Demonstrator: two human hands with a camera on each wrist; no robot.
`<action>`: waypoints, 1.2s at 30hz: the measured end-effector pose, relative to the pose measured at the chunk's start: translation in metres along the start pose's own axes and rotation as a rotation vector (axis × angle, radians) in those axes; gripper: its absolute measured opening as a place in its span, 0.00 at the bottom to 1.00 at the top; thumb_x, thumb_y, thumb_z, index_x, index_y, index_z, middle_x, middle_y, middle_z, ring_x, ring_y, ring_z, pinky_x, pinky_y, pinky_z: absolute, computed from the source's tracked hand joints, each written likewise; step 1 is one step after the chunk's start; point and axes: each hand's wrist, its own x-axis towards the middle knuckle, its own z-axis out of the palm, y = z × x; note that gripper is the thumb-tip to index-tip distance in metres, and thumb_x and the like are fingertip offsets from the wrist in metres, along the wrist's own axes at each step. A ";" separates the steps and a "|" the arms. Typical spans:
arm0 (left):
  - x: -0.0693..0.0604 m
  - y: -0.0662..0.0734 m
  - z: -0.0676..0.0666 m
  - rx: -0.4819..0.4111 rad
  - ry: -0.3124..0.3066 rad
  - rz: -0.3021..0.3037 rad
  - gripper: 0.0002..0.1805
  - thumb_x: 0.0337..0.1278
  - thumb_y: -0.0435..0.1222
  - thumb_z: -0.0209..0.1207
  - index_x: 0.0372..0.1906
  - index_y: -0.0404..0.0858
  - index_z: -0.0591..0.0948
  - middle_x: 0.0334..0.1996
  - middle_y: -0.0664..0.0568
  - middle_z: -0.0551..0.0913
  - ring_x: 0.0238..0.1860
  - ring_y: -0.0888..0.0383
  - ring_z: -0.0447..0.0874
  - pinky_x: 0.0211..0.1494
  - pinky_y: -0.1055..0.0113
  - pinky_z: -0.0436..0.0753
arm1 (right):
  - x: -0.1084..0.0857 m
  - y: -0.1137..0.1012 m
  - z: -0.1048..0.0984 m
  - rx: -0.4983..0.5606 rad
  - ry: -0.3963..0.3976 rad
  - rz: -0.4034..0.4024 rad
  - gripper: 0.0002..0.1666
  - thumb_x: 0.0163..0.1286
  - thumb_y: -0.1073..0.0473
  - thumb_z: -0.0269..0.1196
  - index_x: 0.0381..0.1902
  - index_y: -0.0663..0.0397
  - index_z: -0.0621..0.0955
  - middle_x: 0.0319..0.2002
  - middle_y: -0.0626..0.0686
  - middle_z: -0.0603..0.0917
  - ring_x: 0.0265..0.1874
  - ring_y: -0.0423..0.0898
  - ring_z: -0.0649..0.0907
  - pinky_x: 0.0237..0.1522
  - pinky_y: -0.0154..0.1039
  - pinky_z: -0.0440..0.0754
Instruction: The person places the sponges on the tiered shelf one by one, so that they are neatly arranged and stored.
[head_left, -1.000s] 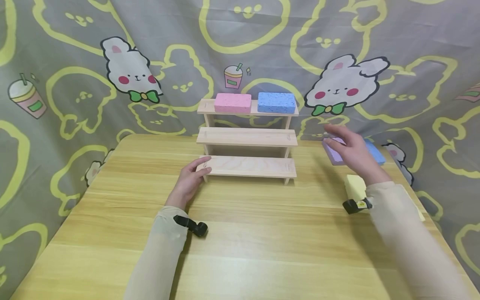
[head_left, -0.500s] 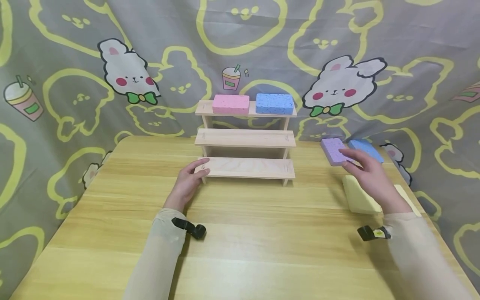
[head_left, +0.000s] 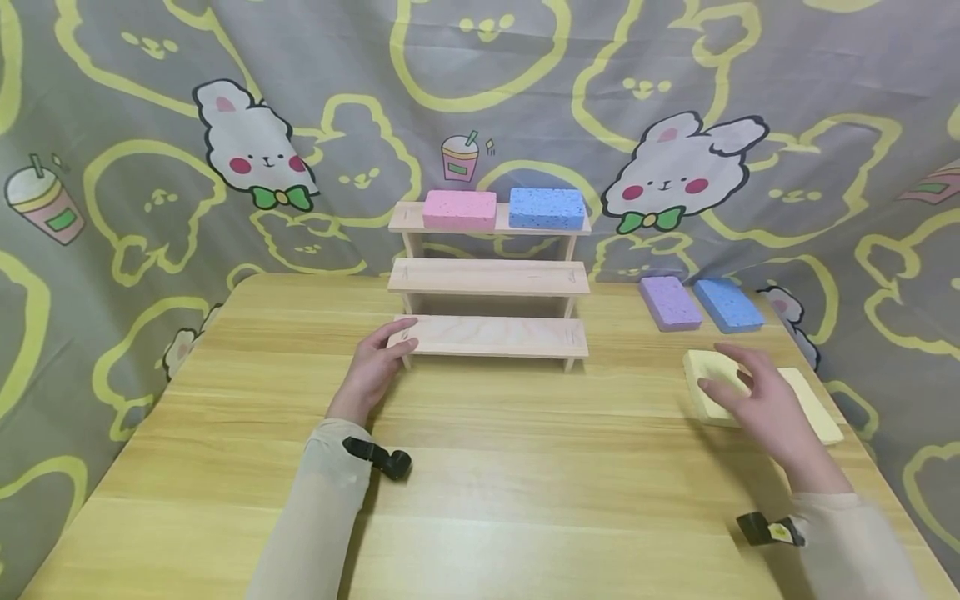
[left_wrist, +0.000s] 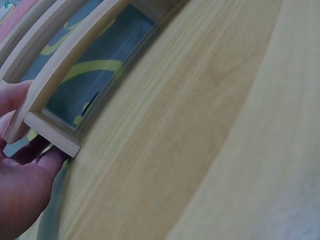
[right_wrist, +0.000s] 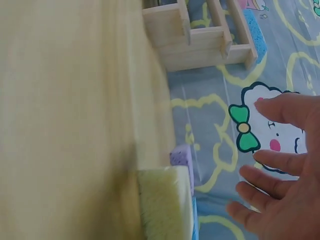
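Note:
A three-tier wooden shelf stands at the back middle of the table. My left hand grips the left end of its lowest tier; in the left wrist view the thumb lies on the board and the other fingers are around the end leg. On the top tier sit a pink sponge and a blue sponge, side by side. My right hand, fingers spread and holding nothing, is above a yellow sponge, partly covering it. A second pale yellow sponge lies just right of that one.
Behind the yellow sponges, a purple sponge and another blue sponge lie flat near the table's back right corner. A patterned grey curtain hangs behind and beside the wooden table.
My right hand has drawn back from over the purple sponge towards me, to above the yellow sponges. The left hand keeps its grip on the shelf. The camera view has shifted slightly.

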 end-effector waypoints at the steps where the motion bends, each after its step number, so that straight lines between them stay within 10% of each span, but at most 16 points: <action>1: 0.000 0.000 0.000 0.001 0.001 0.000 0.25 0.63 0.25 0.60 0.64 0.28 0.73 0.71 0.50 0.62 0.59 0.56 0.70 0.53 0.73 0.77 | -0.003 0.001 0.000 -0.012 0.001 0.007 0.40 0.71 0.54 0.63 0.71 0.69 0.61 0.66 0.72 0.59 0.63 0.76 0.60 0.61 0.70 0.58; 18: -0.001 0.002 -0.001 0.008 -0.016 0.003 0.26 0.62 0.25 0.60 0.65 0.28 0.72 0.70 0.48 0.64 0.57 0.56 0.71 0.55 0.72 0.77 | -0.018 0.022 0.004 -0.313 -0.051 0.327 0.62 0.68 0.32 0.58 0.67 0.85 0.51 0.57 0.88 0.54 0.54 0.83 0.57 0.51 0.77 0.60; 36: 0.001 0.000 -0.001 -0.010 -0.010 -0.001 0.25 0.62 0.25 0.60 0.64 0.28 0.73 0.69 0.47 0.65 0.58 0.54 0.72 0.57 0.69 0.77 | -0.011 0.028 0.005 -0.395 -0.055 0.295 0.55 0.66 0.40 0.64 0.59 0.91 0.60 0.48 0.86 0.66 0.46 0.79 0.69 0.47 0.71 0.70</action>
